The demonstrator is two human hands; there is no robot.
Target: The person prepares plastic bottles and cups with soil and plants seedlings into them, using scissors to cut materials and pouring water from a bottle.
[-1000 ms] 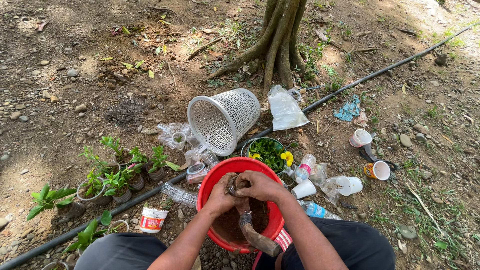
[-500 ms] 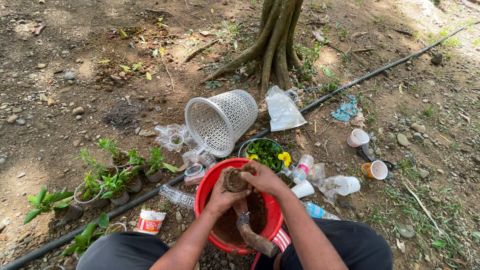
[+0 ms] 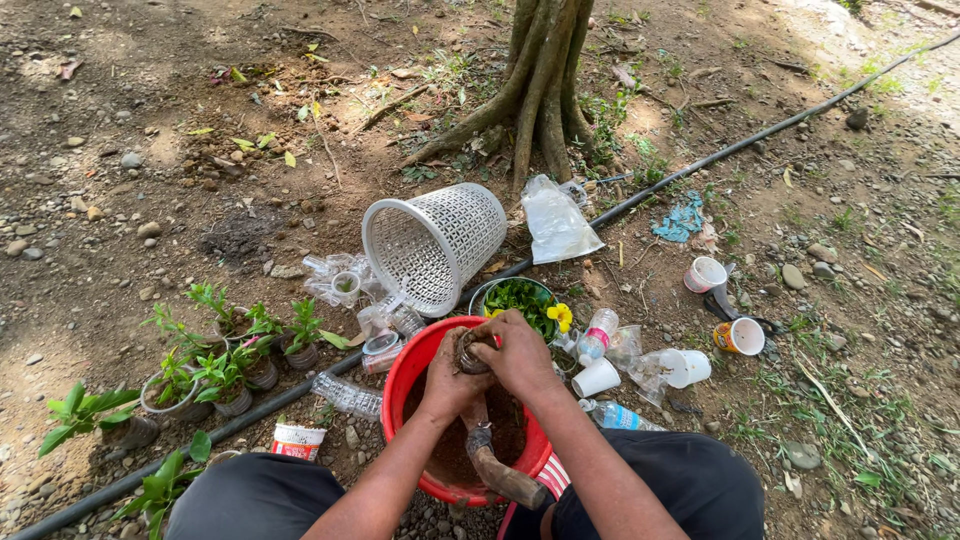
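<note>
Both my hands meet over a red basin [image 3: 408, 368] half full of dark soil, just in front of my knees. My left hand [image 3: 448, 378] cups a small soil-filled pot [image 3: 468, 354] from below and the side. My right hand [image 3: 520, 350] closes over the pot from the right, fingers pressing on its top. A soil-caked trowel with a wooden handle [image 3: 498, 472] leans inside the basin under my wrists, held by neither hand.
A white mesh basket [image 3: 432, 242] lies on its side behind the basin. Several small potted seedlings [image 3: 232, 350] stand at the left. Plastic cups [image 3: 704, 274], bottles [image 3: 598, 332] and a bowl of greens with a yellow flower [image 3: 524, 298] lie at the right. A black hose [image 3: 700, 164] crosses the ground by a tree trunk [image 3: 540, 80].
My hands have stayed over the basin, working the small pot; my right hand has shifted further over its top. The view has tilted slightly.
</note>
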